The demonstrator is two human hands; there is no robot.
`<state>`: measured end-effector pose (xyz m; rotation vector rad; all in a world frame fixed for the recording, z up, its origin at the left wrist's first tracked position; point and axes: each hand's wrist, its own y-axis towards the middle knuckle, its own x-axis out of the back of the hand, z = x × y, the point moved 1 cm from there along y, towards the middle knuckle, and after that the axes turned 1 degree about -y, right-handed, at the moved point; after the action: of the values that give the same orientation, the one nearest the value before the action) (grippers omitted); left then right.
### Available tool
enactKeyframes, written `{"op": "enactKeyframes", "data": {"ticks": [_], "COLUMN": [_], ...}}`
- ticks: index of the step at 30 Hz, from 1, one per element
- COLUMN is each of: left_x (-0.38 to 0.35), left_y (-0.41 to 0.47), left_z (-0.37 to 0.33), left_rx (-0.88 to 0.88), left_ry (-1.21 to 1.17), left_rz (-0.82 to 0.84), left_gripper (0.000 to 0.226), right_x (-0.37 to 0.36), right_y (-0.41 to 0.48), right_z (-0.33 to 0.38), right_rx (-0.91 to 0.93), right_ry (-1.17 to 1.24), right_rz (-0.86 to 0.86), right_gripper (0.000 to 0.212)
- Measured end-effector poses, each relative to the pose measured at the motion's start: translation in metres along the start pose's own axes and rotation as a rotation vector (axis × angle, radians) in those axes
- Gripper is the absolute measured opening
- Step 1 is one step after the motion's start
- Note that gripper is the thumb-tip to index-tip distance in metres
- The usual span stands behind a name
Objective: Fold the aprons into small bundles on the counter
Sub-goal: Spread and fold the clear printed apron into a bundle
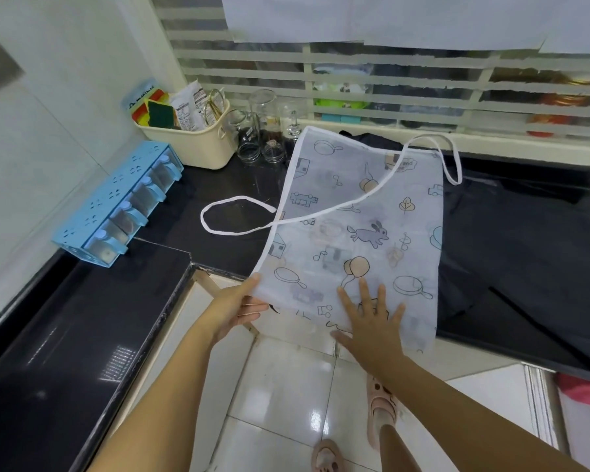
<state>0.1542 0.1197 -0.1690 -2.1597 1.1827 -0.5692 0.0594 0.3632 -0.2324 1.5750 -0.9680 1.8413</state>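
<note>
Surface [218, 185]: black, glossy.
Apron [382, 206]: thin, limp, light; judge it slippery, so hold the hem beside your grips.
Left grip [239, 308]: pinches its corner.
Right grip [372, 318]: spread flat on it.

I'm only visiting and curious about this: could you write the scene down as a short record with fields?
Place: black counter
Work: printed apron, overhanging the counter's edge
Left hand: holds its near corner
Right hand: flat on it
Beside: dark cloth
Behind: spice rack, basket, jars
</note>
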Motion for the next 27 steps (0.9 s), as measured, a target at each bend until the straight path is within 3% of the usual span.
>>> {"op": "enactKeyframes", "data": {"ticks": [2,3,6,10,14,16,18,20,22,24,27], "left_x": [-0.011,-0.017,-0.030,-0.033,-0.027,-0.030,-0.037,-0.059,-0.085,-0.103,-0.107], "left_y": [-0.001,0.000,0.002,-0.003,-0.009,-0.012,-0.020,-0.037,-0.044,-0.048,-0.046], "left_z": [0.000,0.000,-0.002,-0.009,-0.008,-0.006,0.000,0.004,0.013,0.018,0.017], "left_rx": [-0.009,-0.011,0.017,0.055,0.078,-0.067,-0.448,-0.811,-1.031,-1.071,-0.964], "left_ry": [0.010,0.002,-0.049,-0.091,-0.099,0.212,0.708,1.035,1.339,1.499,1.450], "left_rz": [-0.051,-0.093,-0.198,-0.257,-0.279,-0.364,-0.456,-0.298,-0.090,-0.005,-0.016], "left_gripper": [0.039,0.037,0.024,0.027,0.033,0.050,0.076,0.093,0.102,0.104,0.107], "right_x": [0.000,0.000,0.003,0.010,0.028,0.044,0.056,0.067,0.079,0.087,0.094], "right_y": [-0.001,-0.002,-0.004,-0.016,-0.028,-0.042,-0.051,-0.057,-0.061,-0.064,-0.072], "right_z": [0.003,0.004,-0.002,-0.027,-0.072,-0.085,-0.085,-0.083,-0.078,-0.072,-0.064], "right_rx": [0.010,0.004,0.014,0.134,0.224,0.194,0.117,0.020,-0.008,0.005,0.076], "right_ry": [-0.019,-0.030,-0.037,-0.038,-0.089,-0.035,0.052,0.171,0.226,0.250,0.286], "right_rz": [0.032,0.017,-0.052,-0.084,-0.074,-0.066,0.005,0.066,0.072,0.140,0.253], "right_gripper": [0.117,0.123,0.116,0.110,0.087,0.061,0.042,0.041,0.038,0.035,0.032]}}
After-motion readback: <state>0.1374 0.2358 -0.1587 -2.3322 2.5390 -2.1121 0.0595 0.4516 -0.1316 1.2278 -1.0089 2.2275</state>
